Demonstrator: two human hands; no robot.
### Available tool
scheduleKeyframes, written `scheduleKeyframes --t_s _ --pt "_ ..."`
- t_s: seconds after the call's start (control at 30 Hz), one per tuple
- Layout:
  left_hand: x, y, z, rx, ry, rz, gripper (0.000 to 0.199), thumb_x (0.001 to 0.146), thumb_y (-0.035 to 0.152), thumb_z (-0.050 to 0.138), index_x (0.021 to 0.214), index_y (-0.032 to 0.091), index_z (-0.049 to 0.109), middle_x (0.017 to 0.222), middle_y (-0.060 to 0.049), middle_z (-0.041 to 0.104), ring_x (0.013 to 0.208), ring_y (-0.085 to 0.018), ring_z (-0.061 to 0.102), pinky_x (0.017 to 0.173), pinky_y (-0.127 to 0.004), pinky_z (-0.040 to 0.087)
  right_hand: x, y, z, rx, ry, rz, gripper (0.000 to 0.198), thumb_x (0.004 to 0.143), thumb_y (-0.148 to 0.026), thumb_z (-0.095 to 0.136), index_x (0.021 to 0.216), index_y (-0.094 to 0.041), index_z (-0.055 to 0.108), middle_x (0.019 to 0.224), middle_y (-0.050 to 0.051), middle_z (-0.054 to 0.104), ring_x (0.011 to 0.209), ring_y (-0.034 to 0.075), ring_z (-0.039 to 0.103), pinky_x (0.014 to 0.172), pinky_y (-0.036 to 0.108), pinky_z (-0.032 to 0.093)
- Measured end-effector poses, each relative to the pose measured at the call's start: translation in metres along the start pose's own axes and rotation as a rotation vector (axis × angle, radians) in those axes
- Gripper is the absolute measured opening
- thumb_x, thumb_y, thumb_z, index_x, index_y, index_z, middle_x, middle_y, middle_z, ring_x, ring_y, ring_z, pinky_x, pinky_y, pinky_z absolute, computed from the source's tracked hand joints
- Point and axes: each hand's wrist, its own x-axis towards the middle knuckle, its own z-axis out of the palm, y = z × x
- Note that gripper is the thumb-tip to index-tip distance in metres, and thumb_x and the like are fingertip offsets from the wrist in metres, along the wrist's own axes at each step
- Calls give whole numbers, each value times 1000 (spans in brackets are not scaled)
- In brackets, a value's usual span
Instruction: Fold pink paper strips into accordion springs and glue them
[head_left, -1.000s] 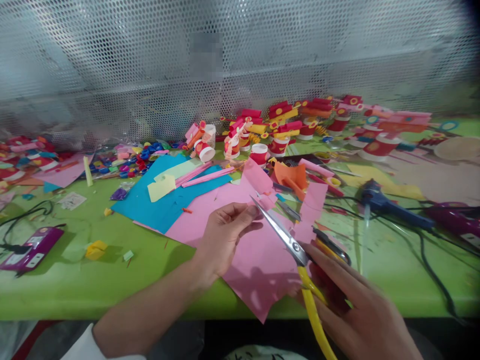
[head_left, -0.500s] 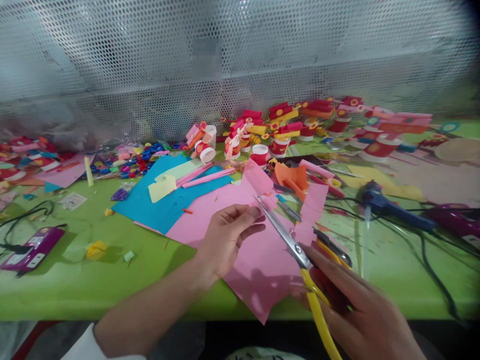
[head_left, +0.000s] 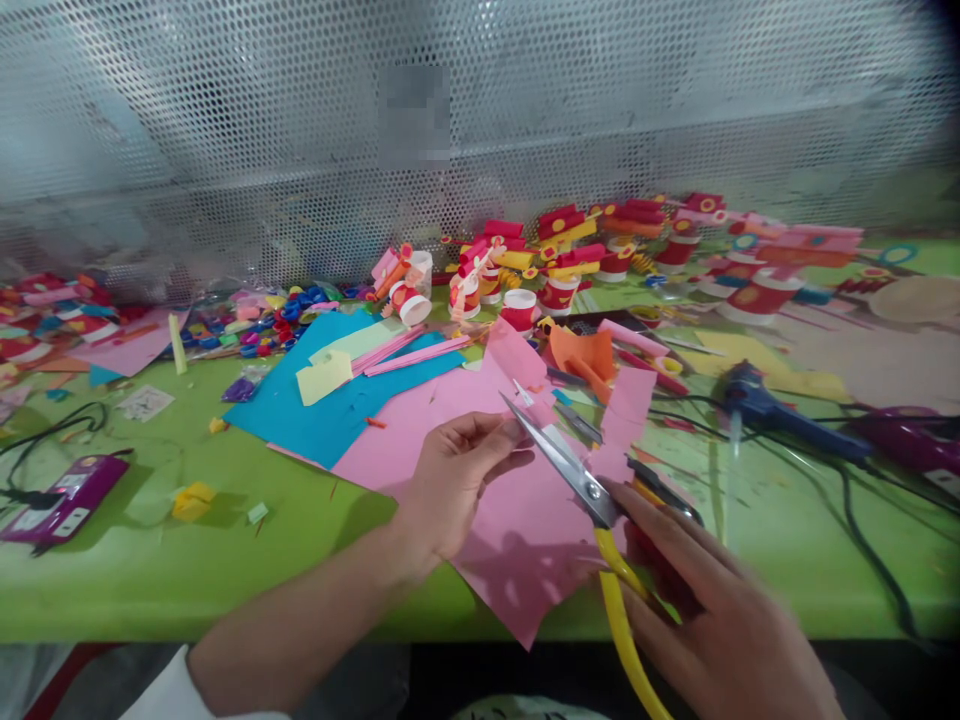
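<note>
My right hand is closed round the yellow handles of a pair of scissors. The steel blades point up and left, nearly together, with their tips beside the fingertips of my left hand. Thumb and forefinger of that left hand are pinched together; whatever small piece sits between them is too hidden to name. Below both hands spreads a large pink paper sheet, partly covering a blue sheet. Pink cut pieces lie just beyond the scissors.
Red-and-white cup models line the back against a perforated metal panel. A blue glue gun with cords rests at right. Purple power strips sit at both sides. Colourful small parts are heaped at back left on the green table.
The scissors have shifted slightly left, their blades now nearer the left fingertips. My right hand has moved with them, while the left hand has barely moved.
</note>
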Motion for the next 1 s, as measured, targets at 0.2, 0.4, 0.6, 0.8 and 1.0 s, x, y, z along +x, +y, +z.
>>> scheduleKeyframes --t_s 0.2,0.4,0.6,0.8,1.0 --pt "0 2 0 -19 -1 -12 15 77 27 86 81 14 80 86 -4 76 81 -12 69 88 -29 58 1 -2 -4 42 6 -2 56 93 -43 59 146 -23 54 133 14 70 115 31 72 83 42 66" --pt "-2 3 2 -19 -16 -12 13 79 26 84 81 14 80 86 -4 75 82 -12 69 87 -27 59 -2 0 -6 85 -37 10 58 93 -42 60 147 -23 54 138 15 67 117 32 70 88 43 64" --pt "-2 3 2 -34 0 -15 17 74 28 88 79 14 79 85 -5 75 81 -13 69 88 -31 59 -1 1 -5 64 8 -19 57 93 -41 59 147 -24 54 130 12 72 108 29 75 81 39 66" --pt "-1 3 3 -8 -6 5 17 75 29 87 79 14 79 84 -4 75 81 -13 69 88 -30 58 0 3 -5 -5 -3 -23 53 94 -36 58 145 -21 56 125 12 74 105 27 76 78 31 65" --pt "-2 2 2 9 -24 18 14 79 28 84 80 16 79 83 -3 74 81 -12 68 88 -28 58 0 5 -6 -41 49 -69 51 94 -34 59 143 -21 57 118 11 76 93 24 79 73 26 64"
